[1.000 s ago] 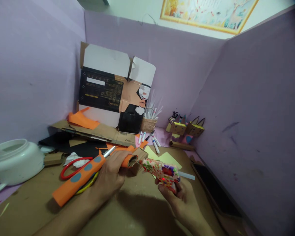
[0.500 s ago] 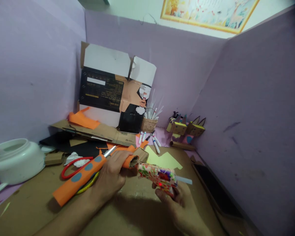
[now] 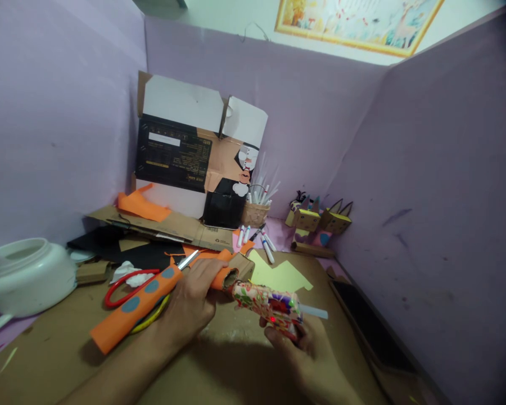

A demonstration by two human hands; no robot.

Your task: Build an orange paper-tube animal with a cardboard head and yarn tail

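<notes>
My left hand [image 3: 194,301] is wrapped round an orange-covered cardboard tube [image 3: 224,278], whose open brown end points right. In my right hand [image 3: 297,343] is a flower-patterned glue gun [image 3: 270,304] with a small red light and a translucent glue stick [image 3: 314,311] out of its back. The gun's tip meets the rim of the tube's open end. A flat orange strip with blue-grey dots [image 3: 137,304] lies left of my left hand, over scissors [image 3: 129,281] with red and yellow handles. Behind the tube is a small brown cardboard piece [image 3: 242,264].
At the left stands a white pot [image 3: 29,281]. Yellow paper [image 3: 280,273], markers [image 3: 266,249] and a basket of glue sticks [image 3: 256,214] are behind my hands. A dark flat device [image 3: 373,326] lies at the right. Cardboard animal figures [image 3: 320,219] stand at the back right.
The glue gun has shifted slightly left, closer in against the tube's end. My left hand and the tube have hardly moved.
</notes>
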